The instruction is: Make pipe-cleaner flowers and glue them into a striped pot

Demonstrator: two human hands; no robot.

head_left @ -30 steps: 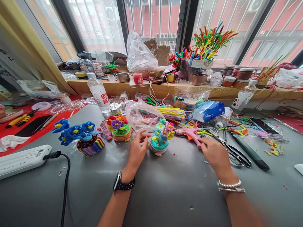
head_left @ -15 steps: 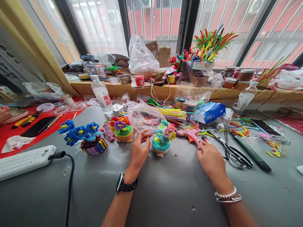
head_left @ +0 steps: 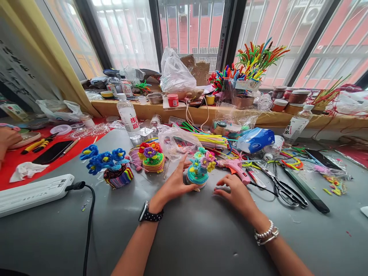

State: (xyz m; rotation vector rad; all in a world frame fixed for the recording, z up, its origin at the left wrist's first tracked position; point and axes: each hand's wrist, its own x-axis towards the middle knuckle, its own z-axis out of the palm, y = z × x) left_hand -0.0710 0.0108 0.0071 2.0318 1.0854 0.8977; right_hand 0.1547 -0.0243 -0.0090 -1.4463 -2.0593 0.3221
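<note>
A small teal pot of pipe-cleaner flowers [head_left: 197, 175], with pink, yellow and mint blooms, stands upright on the grey table. My left hand [head_left: 175, 182] is curled round its left side, thumb at the front of the base and fingers partly hidden behind it. Right of the pot, my right hand [head_left: 237, 193] hovers low with its fingers apart and nothing in them. Just beyond that hand lies a pink glue gun [head_left: 236, 168]. To the left stand a pot with red and purple flowers [head_left: 153, 163] and a striped pot with blue flowers [head_left: 118, 177].
Scissors [head_left: 283, 188] and a dark green bar [head_left: 307, 189] lie at the right. A white power strip [head_left: 37, 195] with a black cable is at the left. Pipe cleaners [head_left: 211, 141], a plastic bag [head_left: 176, 142] and a blue tissue pack [head_left: 255, 138] line the back. Another person's hand [head_left: 8, 138] shows far left.
My right hand has let go of the glue gun and moved left toward the teal pot. My left hand has closed in round the pot's left side. The view has shifted slightly.
</note>
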